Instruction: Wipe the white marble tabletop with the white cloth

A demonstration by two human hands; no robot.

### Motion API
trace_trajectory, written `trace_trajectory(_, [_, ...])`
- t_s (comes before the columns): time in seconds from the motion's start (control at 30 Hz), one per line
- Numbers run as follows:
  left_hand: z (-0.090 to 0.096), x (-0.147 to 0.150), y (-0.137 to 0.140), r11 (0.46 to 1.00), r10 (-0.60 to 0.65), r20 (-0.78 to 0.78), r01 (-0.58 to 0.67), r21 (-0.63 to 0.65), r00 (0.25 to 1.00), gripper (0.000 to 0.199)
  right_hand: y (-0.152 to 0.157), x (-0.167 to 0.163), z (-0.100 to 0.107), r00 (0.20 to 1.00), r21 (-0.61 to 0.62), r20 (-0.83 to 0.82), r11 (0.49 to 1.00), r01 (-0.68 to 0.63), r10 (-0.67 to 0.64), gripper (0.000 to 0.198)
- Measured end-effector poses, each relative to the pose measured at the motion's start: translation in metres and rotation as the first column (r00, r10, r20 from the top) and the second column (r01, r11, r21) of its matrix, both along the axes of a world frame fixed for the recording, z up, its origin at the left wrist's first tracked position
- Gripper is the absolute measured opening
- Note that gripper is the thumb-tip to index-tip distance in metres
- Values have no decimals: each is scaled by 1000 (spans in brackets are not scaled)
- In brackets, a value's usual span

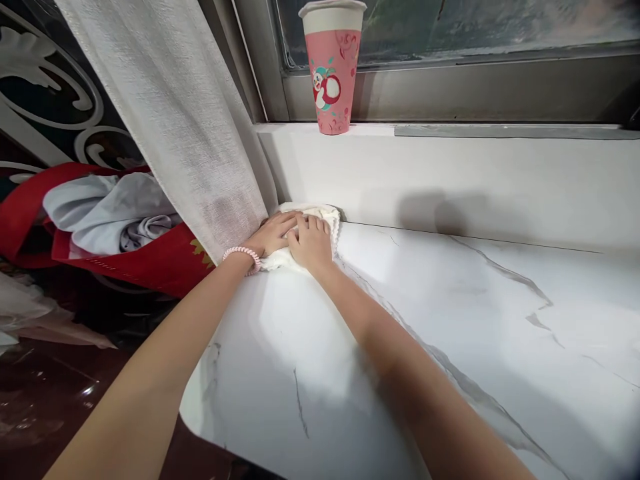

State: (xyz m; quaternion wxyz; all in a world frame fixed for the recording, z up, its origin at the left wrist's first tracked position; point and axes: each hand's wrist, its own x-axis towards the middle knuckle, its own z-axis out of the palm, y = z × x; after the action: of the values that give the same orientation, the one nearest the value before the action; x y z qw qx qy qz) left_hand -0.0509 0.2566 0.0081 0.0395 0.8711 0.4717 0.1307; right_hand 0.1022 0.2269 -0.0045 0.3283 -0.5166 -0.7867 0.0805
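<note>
1. Cloth (pixel 327 215), cream with a bobbled edge: flat on the bench (pixel 270 333), at its far left, close by the curtain foot and the upright white panel (pixel 505 187) behind.
2. Left hand (pixel 270 235): palm down on the cloth, reaching in from the left, fingers stretched out and lying close together, not clamped on anything. Pink coiled band (pixel 242 251) round the wrist.
3. Right hand (pixel 313 243): palm down on the same cloth, just beside the left; fingers straight, slightly apart, thumb out toward the left hand. The two hands meet at the fingers.
4. Bench: white, grey marble veining, rounded near-left corner. Soft shadows across it and on the panel.
5. Cup (pixel 334 83): pink with a white upper band and a cartoon print, upright on the ledge (pixel 373 131) above the panel, before the window frame (pixel 430 93).
6. Curtain (pixel 185 107): pale, hanging slantwise at left, lower end next to the left hand.
7. Red bag (pixel 130 263): left of the curtain, whitish and grey fabric (pixel 100 210) bundled in its mouth.
8. Floor (pixel 80 373): dark red, glossy, lower left.
</note>
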Motion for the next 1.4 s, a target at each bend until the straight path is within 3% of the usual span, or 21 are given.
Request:
trace_trajectory(0.23, [2,2,4,1000,-1,18,2,-12,1000,55,8,-2,-5,999,53,-24,998,29,-27,43])
trace_trajectory(0.57, [-2,4,-28,997,76,13,-76,-20,997,55,-19,7,-4,999,69,15,997,-36,35,43])
trace_trajectory(0.8, [0,1,-93,995,94,-37,-95,-32,995,59,-80,10,-1,993,62,33,992,-114,112,45])
trace_trajectory(1.07, [-3,-2,-201,981,195,-57,-195,1,979,62,-161,17,2,956,35,51,956,-291,289,51])
trace_trajectory(1.27, [-10,28,-275,957,285,-131,-273,102,949,61,-207,50,4,874,9,64,875,-484,483,53])
trace_trajectory(1.4, [-10,54,-293,951,298,-167,-277,139,940,61,-220,74,6,860,-15,57,862,-507,507,55])
